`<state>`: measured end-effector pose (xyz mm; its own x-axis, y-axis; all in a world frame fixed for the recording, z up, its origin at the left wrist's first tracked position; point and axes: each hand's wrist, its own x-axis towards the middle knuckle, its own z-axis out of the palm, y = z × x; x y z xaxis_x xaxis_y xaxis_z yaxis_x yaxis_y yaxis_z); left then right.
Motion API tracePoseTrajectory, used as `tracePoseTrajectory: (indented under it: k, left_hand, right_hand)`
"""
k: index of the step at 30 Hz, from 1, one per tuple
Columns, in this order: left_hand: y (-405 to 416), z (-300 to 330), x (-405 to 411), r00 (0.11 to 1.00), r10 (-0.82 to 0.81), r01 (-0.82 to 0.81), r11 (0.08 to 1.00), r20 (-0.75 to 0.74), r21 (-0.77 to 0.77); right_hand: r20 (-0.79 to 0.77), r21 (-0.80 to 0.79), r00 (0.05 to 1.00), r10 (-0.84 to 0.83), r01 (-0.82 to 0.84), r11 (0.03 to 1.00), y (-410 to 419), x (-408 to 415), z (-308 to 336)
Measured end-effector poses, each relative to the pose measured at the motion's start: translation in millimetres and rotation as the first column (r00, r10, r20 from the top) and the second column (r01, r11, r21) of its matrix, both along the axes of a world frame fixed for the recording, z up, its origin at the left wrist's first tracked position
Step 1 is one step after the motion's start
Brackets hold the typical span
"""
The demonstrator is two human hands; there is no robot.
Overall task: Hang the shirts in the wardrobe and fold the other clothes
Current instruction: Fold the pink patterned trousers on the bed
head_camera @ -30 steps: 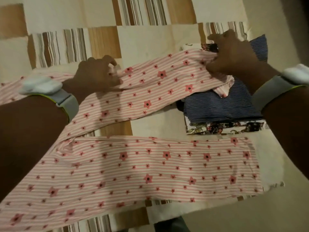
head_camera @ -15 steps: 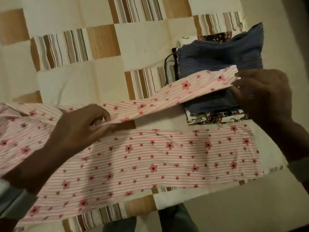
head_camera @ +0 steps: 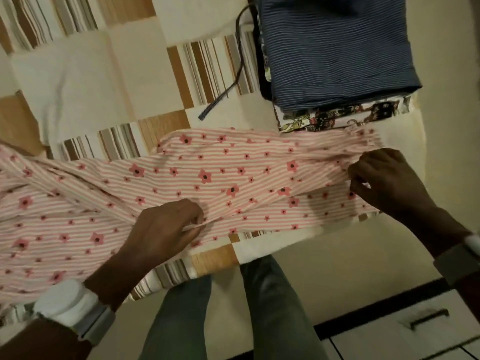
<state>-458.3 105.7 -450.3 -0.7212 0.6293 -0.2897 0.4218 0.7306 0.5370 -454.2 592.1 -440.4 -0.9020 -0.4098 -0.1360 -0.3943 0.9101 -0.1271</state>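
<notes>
We see the pink striped floral garment [head_camera: 197,183] spread across the patchwork bedspread [head_camera: 109,68], just below the folded stack of clothes [head_camera: 335,55]. Our left hand [head_camera: 161,229] reaches in from below, fingers curled in a pinching grip on a fold at the garment's near edge. Our right hand [head_camera: 384,180], knuckles up, pinches its end beside the stack.

Folded pile [head_camera: 335,55] just beyond garment [head_camera: 207,178]; bare bedspread [head_camera: 85,74] leftward.

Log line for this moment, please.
left hand grips pink garment | right hand pinches its end | folded stack behind
</notes>
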Motion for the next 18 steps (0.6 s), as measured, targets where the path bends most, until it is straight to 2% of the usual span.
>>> tracePoseTrajectory:
  k: [8,10,12,14,15,18]
  left_hand:
    - [32.1,1.0,19.0,1.000,-0.020,0.021,0.999,-0.012,0.038]
    - [38.1,-4.0,24.6,1.000,-0.020,0.020,0.999,-0.003,0.026]
    - [36.8,-14.0,31.7,0.998,-0.018,0.018,1.000,0.056,0.005]
    - [33.8,-18.7,35.0,0.988,-0.016,0.020,1.000,0.152,-0.022]
    - [39.1,-19.0,34.7,0.984,-0.007,0.013,0.999,0.178,-0.031]
    - [54.9,-3.3,19.2,0.974,0.088,-0.084,0.996,0.209,-0.029]
  right_hand:
    - [-0.041,0.122,0.996,-0.084,0.089,0.989,26.2,42.3,16.0]
    - [0.008,0.151,0.995,-0.104,0.101,0.983,27.9,49.3,14.2]
    - [0.156,0.151,0.980,-0.121,0.097,0.984,27.0,56.8,6.9]
    - [0.323,0.097,0.916,-0.237,0.217,0.971,24.5,60.3,3.0]
    - [0.361,0.078,0.868,-0.340,0.335,0.939,25.8,60.7,5.6]
    - [0.285,-0.027,0.701,-0.654,0.688,0.725,12.4,47.6,9.2]
